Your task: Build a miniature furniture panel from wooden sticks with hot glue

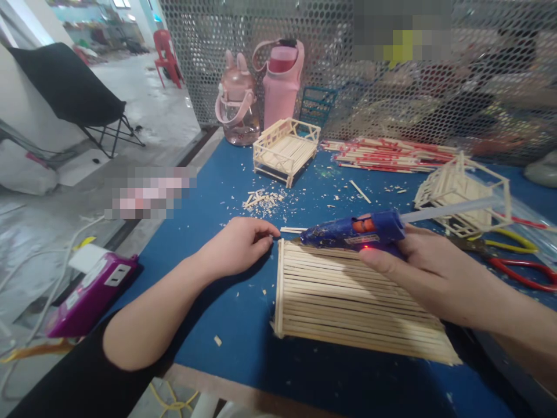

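My right hand [429, 270] is wrapped round a blue hot glue gun [352, 227] with a small red light showing. A clear glue stick [448, 209] sticks out of the gun's back end. The nozzle points left, over the top left corner of a flat panel of thin wooden sticks [348, 296] lying on the blue tabletop. A narrow crosswise stick [281, 290] runs along the panel's left edge. My left hand [235, 247] rests beside that corner, thumb and fingers drawn together; what is between them cannot be made out. Short light sticks [292, 230] lie just beyond its fingertips.
Two small stick-built models stand behind, one at centre [287, 151] and one at right [465, 194]. Wood scraps [265, 200], bundled red-and-white sticks [391, 155], pliers [522, 268], two pink bottles [282, 87] and a purple power strip [93, 293] surround the work.
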`<action>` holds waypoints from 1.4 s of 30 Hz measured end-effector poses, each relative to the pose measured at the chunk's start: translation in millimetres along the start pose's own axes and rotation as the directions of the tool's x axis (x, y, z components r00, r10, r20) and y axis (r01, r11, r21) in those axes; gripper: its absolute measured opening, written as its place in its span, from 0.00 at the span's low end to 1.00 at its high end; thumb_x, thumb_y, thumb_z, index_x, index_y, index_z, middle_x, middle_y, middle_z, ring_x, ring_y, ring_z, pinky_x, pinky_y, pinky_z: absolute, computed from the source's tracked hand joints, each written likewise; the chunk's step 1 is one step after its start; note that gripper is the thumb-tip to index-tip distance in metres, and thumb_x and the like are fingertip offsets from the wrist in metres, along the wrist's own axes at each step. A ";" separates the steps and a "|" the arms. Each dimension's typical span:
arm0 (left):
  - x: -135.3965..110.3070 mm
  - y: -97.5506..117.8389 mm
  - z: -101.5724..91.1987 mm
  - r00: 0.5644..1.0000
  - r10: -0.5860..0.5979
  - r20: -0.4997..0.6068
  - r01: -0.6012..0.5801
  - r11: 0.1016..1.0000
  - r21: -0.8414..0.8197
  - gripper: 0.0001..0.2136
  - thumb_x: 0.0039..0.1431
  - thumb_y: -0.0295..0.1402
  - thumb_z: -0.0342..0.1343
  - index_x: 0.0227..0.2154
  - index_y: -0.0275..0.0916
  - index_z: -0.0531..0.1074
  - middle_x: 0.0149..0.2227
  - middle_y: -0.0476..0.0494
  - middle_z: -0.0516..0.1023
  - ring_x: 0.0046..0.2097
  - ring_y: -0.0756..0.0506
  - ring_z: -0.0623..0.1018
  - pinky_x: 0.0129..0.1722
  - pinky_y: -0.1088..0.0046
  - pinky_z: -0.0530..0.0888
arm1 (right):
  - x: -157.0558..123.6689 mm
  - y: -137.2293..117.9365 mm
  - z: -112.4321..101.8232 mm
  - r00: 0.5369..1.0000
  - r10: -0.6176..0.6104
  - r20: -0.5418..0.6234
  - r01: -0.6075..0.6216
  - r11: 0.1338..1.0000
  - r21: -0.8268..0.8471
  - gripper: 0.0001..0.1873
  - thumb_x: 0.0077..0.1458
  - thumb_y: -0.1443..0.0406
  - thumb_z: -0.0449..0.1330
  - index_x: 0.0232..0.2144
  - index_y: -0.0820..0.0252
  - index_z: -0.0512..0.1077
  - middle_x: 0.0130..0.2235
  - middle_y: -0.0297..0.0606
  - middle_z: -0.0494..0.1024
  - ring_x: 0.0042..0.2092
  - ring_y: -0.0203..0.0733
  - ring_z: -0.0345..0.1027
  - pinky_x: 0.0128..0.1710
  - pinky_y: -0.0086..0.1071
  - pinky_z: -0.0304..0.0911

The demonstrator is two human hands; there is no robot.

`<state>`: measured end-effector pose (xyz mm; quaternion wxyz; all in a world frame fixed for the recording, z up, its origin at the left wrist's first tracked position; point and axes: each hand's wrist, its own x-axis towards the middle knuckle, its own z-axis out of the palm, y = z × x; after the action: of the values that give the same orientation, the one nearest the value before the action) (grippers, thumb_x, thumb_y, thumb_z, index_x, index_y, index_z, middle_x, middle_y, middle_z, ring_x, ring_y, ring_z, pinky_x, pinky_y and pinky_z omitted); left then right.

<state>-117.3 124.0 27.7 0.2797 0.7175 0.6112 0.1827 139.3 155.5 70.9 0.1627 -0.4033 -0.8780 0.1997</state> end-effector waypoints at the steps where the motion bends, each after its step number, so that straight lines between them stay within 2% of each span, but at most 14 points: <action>1: 0.0 0.0 0.0 1.000 0.001 0.001 -0.001 1.000 -0.004 0.13 0.58 0.31 0.49 0.40 0.38 0.77 0.29 0.49 0.80 0.30 0.49 0.76 0.32 0.73 0.69 | -0.9 -0.4 -1.7 1.000 0.018 -0.017 -0.019 1.000 -0.023 0.34 0.55 0.38 0.43 0.16 0.55 0.69 0.21 0.41 0.75 0.24 0.47 0.69 0.25 0.39 0.64; 6: -0.4 2.3 -1.5 1.000 -0.005 0.000 0.005 1.000 0.019 0.13 0.56 0.30 0.49 0.39 0.38 0.77 0.31 0.48 0.81 0.32 0.49 0.77 0.35 0.73 0.70 | -17.8 10.2 -19.4 0.984 0.159 -0.083 -0.162 0.986 -0.030 0.38 0.46 0.31 0.42 0.13 0.53 0.67 0.16 0.39 0.69 0.19 0.44 0.63 0.19 0.38 0.60; 10: 0.9 3.1 -3.7 1.000 0.002 0.016 -0.003 0.999 0.049 0.14 0.56 0.32 0.49 0.41 0.39 0.77 0.36 0.47 0.82 0.36 0.46 0.78 0.38 0.71 0.71 | -46.3 37.5 -39.9 0.944 0.289 -0.159 -0.280 0.957 0.073 0.37 0.47 0.33 0.46 0.09 0.53 0.64 0.14 0.39 0.67 0.17 0.41 0.59 0.17 0.36 0.58; 13: 3.8 1.1 -4.7 1.000 0.010 0.005 -0.010 0.999 0.051 0.15 0.57 0.37 0.49 0.40 0.41 0.77 0.39 0.45 0.82 0.40 0.43 0.79 0.41 0.68 0.72 | -68.3 53.6 -52.1 0.913 0.354 -0.204 -0.349 0.935 0.058 0.36 0.48 0.33 0.48 0.09 0.53 0.66 0.14 0.40 0.67 0.18 0.42 0.60 0.19 0.37 0.58; 20: 10.9 -0.2 -6.7 0.999 -0.043 0.005 0.042 0.998 0.050 0.17 0.54 0.46 0.49 0.37 0.45 0.78 0.39 0.43 0.83 0.40 0.38 0.79 0.42 0.62 0.72 | -90.7 57.1 -54.2 0.851 0.437 -0.291 -0.466 0.884 -0.033 0.38 0.45 0.31 0.44 0.11 0.54 0.65 0.16 0.40 0.70 0.20 0.43 0.64 0.20 0.38 0.61; 25: 12.2 3.6 -9.0 0.995 -0.098 0.023 0.097 0.994 0.042 0.18 0.52 0.48 0.50 0.37 0.44 0.78 0.40 0.43 0.83 0.41 0.38 0.79 0.44 0.62 0.72 | -93.8 58.4 -54.9 0.872 0.373 -0.318 -0.422 0.901 -0.099 0.36 0.49 0.33 0.42 0.10 0.52 0.58 0.12 0.34 0.61 0.16 0.39 0.55 0.16 0.35 0.55; 27: 12.2 5.4 -9.9 0.992 -0.120 0.034 0.118 0.992 0.047 0.19 0.53 0.48 0.49 0.39 0.44 0.77 0.41 0.44 0.83 0.42 0.38 0.79 0.45 0.62 0.72 | -94.3 59.7 -55.4 0.881 0.343 -0.326 -0.396 0.911 -0.111 0.35 0.50 0.33 0.42 0.11 0.52 0.58 0.12 0.32 0.59 0.16 0.38 0.52 0.17 0.34 0.54; 31: 12.6 8.2 -10.8 0.991 -0.127 0.044 0.125 0.991 0.045 0.18 0.55 0.46 0.49 0.40 0.43 0.76 0.41 0.45 0.83 0.43 0.40 0.79 0.46 0.63 0.71 | -93.7 61.2 -53.6 0.879 0.351 -0.323 -0.398 0.913 -0.093 0.35 0.51 0.34 0.42 0.16 0.53 0.65 0.14 0.32 0.62 0.17 0.39 0.54 0.17 0.35 0.55; 37: 12.3 9.2 -10.9 0.989 -0.142 0.050 0.140 0.989 0.042 0.18 0.54 0.46 0.49 0.40 0.42 0.76 0.42 0.45 0.83 0.43 0.39 0.79 0.47 0.62 0.71 | -90.8 59.7 -50.5 0.875 0.365 -0.317 -0.410 0.908 -0.087 0.34 0.51 0.34 0.43 0.14 0.51 0.62 0.14 0.34 0.63 0.18 0.41 0.56 0.18 0.36 0.55; 40: 11.5 9.0 -11.3 0.988 -0.143 0.057 0.140 0.989 0.049 0.18 0.55 0.46 0.49 0.41 0.42 0.76 0.42 0.44 0.82 0.44 0.39 0.78 0.48 0.62 0.71 | -90.9 60.7 -50.0 0.881 0.364 -0.303 -0.408 0.908 -0.095 0.33 0.52 0.35 0.43 0.17 0.52 0.65 0.16 0.36 0.67 0.20 0.43 0.60 0.20 0.37 0.58; 42: 11.5 8.4 -11.3 0.989 -0.138 0.054 0.135 0.989 0.056 0.18 0.55 0.45 0.48 0.40 0.42 0.76 0.42 0.45 0.82 0.44 0.40 0.79 0.47 0.62 0.71 | -91.7 61.3 -50.0 0.868 0.365 -0.335 -0.422 0.900 -0.113 0.35 0.51 0.34 0.42 0.17 0.53 0.66 0.17 0.37 0.70 0.21 0.44 0.62 0.21 0.38 0.60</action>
<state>-115.4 136.4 40.8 0.2902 0.6859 0.6552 0.1263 258.1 132.0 73.3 0.2146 -0.6135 -0.7555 0.0827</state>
